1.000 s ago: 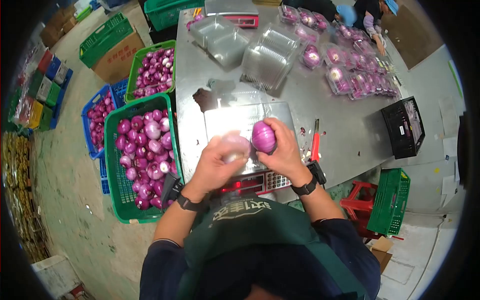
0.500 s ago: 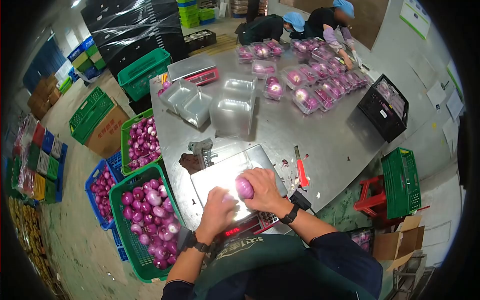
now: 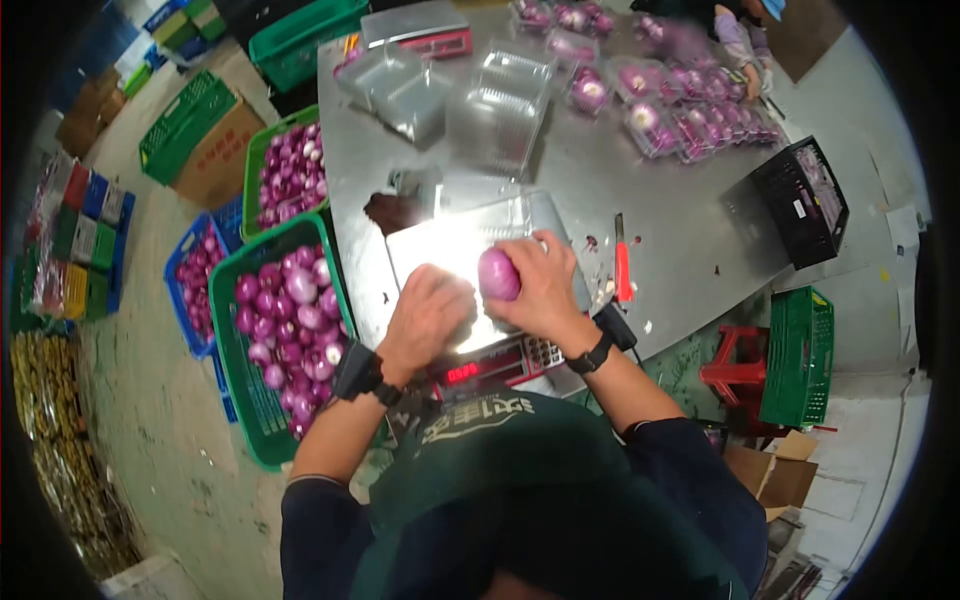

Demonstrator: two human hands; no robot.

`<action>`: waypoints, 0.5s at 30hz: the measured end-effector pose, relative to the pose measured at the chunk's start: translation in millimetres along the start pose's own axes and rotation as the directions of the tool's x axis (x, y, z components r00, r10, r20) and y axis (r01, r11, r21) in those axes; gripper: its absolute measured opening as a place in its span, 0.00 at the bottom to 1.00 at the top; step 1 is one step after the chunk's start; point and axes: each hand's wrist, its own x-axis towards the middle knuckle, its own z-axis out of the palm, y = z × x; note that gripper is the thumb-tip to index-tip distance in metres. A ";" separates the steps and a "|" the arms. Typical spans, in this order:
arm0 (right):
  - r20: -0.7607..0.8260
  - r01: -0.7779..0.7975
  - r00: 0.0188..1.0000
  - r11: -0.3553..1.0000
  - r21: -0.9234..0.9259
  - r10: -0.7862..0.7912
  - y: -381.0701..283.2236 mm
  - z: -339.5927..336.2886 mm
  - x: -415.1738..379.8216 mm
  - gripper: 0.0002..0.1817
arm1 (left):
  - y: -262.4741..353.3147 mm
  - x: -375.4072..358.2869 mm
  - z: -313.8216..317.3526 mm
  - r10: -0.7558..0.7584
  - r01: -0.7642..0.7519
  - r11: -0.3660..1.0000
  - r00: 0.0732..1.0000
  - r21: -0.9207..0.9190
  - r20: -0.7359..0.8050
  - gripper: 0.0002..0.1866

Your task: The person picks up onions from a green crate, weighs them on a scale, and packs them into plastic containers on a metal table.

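My right hand [image 3: 542, 290] is closed around a peeled purple onion [image 3: 498, 274], holding it over the digital scale [image 3: 555, 222]. To its left, my left hand [image 3: 430, 318] is curled over the bright steel pan, its fingers bent inward; whatever they hold is hidden by the hand and glare. A clear plastic box [image 3: 515, 212] appears to lie on the pan, partly washed out. Red digits glow on the scale's display [image 3: 465, 373], below my hands. A red-handled knife [image 3: 622, 270] rests on the steel table [image 3: 690, 285] right of the scale.
Left of the table stand a green crate [image 3: 262, 420] of onions, a lime crate [image 3: 250, 170] and a blue crate [image 3: 180, 290]. Empty clear boxes [image 3: 500, 110] and packed onion boxes [image 3: 700, 130] fill the far side. A black crate [image 3: 800, 200] sits at the right edge.
The camera view has tilted, so the table appears higher. Both hands remain over the scale, the onion still in my right hand. The red digits on the display have changed.
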 end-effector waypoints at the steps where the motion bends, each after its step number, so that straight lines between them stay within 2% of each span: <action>1: 0.025 -0.001 1.000 1.000 0.007 0.001 0.8 1.7 -1.2 0.41 | 1.5 0.6 -0.8 -0.010 0.010 1.000 1.000 -0.004 -0.012 0.13; 12: 0.000 0.028 1.000 0.999 0.036 -0.028 6.6 6.2 -0.5 0.44 | -13.2 5.9 7.8 0.032 -0.036 0.997 0.998 -0.075 -0.059 0.15; 14: 0.010 0.031 0.999 0.999 0.036 -0.032 6.0 5.1 -0.7 0.44 | -14.8 15.9 6.5 0.051 -0.053 0.998 0.997 -0.037 -0.052 0.15; 15: 0.015 0.038 0.999 0.999 0.035 -0.038 5.9 3.6 0.1 0.44 | -13.4 18.0 4.8 0.010 -0.015 0.998 0.996 -0.058 -0.093 0.15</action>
